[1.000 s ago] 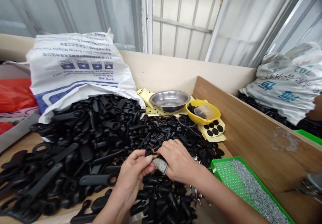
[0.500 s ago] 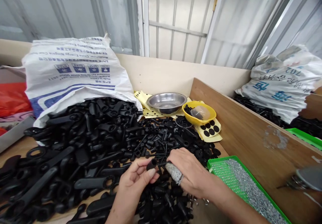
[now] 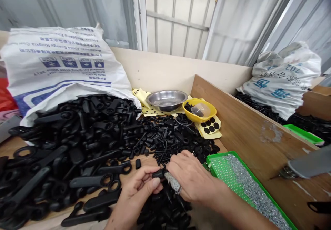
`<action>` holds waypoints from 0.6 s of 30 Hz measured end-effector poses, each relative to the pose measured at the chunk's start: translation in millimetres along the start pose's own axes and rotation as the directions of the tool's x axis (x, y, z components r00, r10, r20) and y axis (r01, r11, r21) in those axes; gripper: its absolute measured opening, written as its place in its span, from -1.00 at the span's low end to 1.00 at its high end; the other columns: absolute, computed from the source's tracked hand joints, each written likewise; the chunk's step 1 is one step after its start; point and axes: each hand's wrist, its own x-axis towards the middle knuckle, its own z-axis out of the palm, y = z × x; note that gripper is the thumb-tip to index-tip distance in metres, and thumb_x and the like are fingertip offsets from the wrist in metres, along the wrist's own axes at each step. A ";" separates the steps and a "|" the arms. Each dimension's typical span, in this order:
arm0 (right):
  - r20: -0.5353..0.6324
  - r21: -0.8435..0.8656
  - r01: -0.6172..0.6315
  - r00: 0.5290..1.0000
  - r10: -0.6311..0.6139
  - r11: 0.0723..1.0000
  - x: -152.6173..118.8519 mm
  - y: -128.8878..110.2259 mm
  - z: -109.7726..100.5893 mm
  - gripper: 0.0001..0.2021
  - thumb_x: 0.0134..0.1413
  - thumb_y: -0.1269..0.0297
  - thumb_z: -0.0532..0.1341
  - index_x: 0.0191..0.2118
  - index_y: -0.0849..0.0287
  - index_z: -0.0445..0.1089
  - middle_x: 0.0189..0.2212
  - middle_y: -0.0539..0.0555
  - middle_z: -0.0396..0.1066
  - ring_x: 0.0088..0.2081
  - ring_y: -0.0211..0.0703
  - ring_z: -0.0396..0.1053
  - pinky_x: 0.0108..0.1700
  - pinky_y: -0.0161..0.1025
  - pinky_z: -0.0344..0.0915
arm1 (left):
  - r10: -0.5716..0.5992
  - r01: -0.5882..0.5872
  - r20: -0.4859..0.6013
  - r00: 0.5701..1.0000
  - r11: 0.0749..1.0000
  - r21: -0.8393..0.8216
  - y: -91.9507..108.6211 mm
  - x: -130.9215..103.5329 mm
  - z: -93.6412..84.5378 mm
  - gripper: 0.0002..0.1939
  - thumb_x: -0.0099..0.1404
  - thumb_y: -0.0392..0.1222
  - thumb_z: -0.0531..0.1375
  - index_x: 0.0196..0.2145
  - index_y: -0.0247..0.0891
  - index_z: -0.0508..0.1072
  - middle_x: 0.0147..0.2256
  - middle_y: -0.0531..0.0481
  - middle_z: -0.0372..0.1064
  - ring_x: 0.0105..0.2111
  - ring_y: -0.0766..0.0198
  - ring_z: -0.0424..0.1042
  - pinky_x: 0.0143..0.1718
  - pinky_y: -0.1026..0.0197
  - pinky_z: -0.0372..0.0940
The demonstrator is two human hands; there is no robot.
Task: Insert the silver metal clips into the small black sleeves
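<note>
Between the thumb and fingers of my left hand (image 3: 143, 188) is a short black cylindrical part (image 3: 158, 173), lying roughly sideways. My right hand (image 3: 190, 178) meets its right end, fingers curled down; what they grip is hidden. A grey wrapping (image 3: 173, 182) covers one finger of that hand. Beyond both hands lies a spread of small black tubes and screws (image 3: 165, 137). More black pieces (image 3: 162, 209) are heaped just below the hands.
A white sack (image 3: 69, 64) spills black handles (image 3: 88, 126) at left. Behind stand a metal bowl (image 3: 167, 99) and a yellow basket (image 3: 210, 113). At right, a green tray (image 3: 227, 185) of small metal pieces lies beside a wooden divider (image 3: 248, 137) and a power tool (image 3: 307, 164).
My two hands have come together, and the black part has turned from tilted to nearly level, its end now against my right fingers. The view has shifted slightly right.
</note>
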 end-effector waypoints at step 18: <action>0.135 0.788 -0.277 0.949 0.284 0.550 -10.4 -16.0 16.8 -0.81 0.11 0.43 -0.06 -0.51 0.16 0.10 -0.55 -0.08 0.15 -0.45 -0.30 0.12 -0.39 -0.37 0.02 | 0.484 -0.458 0.052 0.874 0.781 0.424 -7.6 -9.5 -2.9 -0.76 0.08 -0.32 0.22 -0.30 -0.04 0.57 -0.34 0.06 0.56 -0.33 0.15 0.52 -0.26 0.30 0.35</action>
